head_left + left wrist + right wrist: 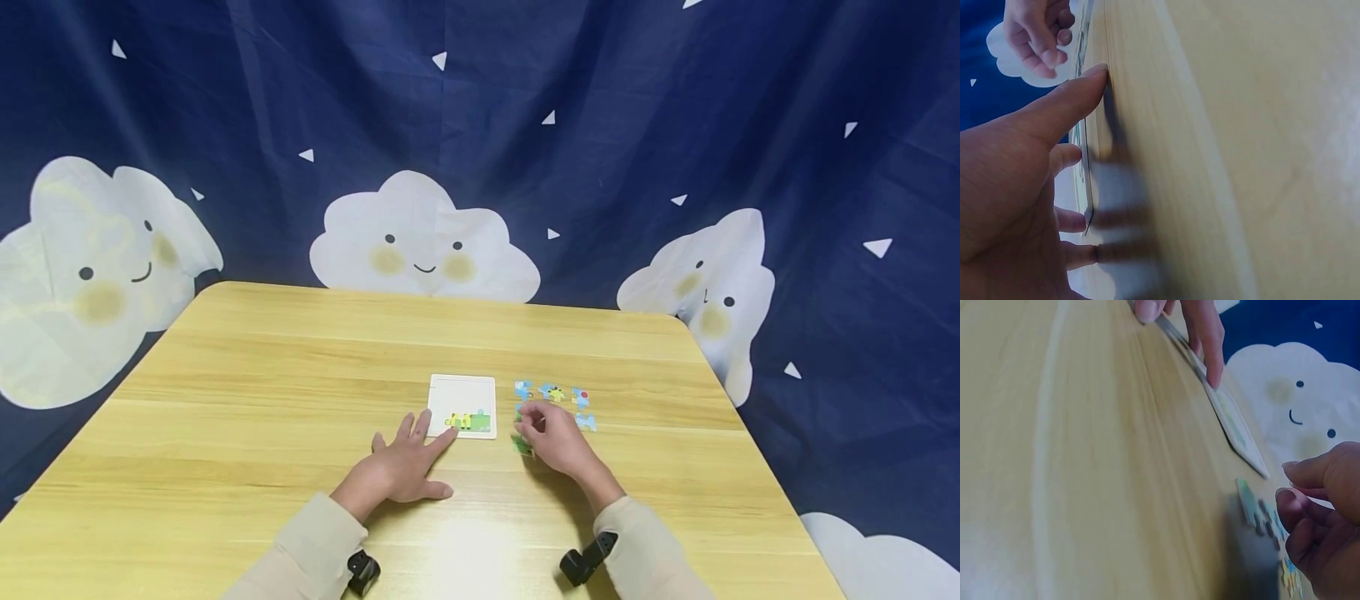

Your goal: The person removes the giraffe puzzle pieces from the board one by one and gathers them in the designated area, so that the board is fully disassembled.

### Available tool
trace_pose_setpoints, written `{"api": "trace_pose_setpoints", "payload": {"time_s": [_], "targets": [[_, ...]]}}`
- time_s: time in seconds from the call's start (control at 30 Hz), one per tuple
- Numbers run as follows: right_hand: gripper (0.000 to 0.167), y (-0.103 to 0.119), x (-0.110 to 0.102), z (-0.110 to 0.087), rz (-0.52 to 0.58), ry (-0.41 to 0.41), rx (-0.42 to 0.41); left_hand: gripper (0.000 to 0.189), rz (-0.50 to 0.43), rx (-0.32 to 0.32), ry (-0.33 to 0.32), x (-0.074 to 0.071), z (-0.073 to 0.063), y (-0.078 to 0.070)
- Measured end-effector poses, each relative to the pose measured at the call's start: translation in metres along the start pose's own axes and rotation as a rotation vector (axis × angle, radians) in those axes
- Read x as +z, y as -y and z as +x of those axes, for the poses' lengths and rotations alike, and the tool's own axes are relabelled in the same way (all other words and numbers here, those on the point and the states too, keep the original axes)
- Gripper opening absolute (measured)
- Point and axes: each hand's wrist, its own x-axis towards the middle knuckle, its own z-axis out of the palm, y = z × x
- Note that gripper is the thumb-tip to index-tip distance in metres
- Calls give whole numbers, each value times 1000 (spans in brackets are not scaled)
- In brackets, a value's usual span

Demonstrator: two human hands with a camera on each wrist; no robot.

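A white square puzzle board (pixel 461 392) lies on the table, with joined green and yellow jigsaw pieces (pixel 477 422) along its bottom right. My left hand (pixel 407 467) is spread out, its fingertips at the board's lower left and its index finger touching the edge near those pieces. Just right of the board, my right hand (pixel 558 440) hovers over loose jigsaw pieces, fingers bent. The right wrist view shows a small gap between thumb and fingertip of this hand (pixel 1325 506), and no piece is visible there. A green piece (pixel 522 447) lies beside it, partly hidden.
Several loose pieces lie around the right hand: a blue one (pixel 522 389), a blue and yellow one (pixel 553 392), one with a red spot (pixel 581 397) and a light blue one (pixel 586 422). The wooden table (pixel 247 400) ends at a dark blue curtain (pixel 600 150) with clouds.
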Motion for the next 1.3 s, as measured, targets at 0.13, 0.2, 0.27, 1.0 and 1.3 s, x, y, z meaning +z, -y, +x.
{"api": "trace_pose_setpoints", "payload": {"time_s": [0.13, 0.2, 0.27, 1.0, 1.3], "targets": [[20, 8, 3, 5, 19, 31, -29, 81, -3, -2, 1, 0, 0, 0], [21, 12, 6, 8, 26, 42, -50, 81, -1, -2, -1, 0, 0, -1], [21, 15, 8, 11, 24, 50, -72, 81, 0, -2, -3, 0, -1, -1], [19, 42, 37, 39, -92, 215, -183, 79, 13, 21, -21, 1, -1, 0], [17, 39, 46, 39, -121, 192, -195, 78, 12, 21, -25, 1, -1, 0]]}}
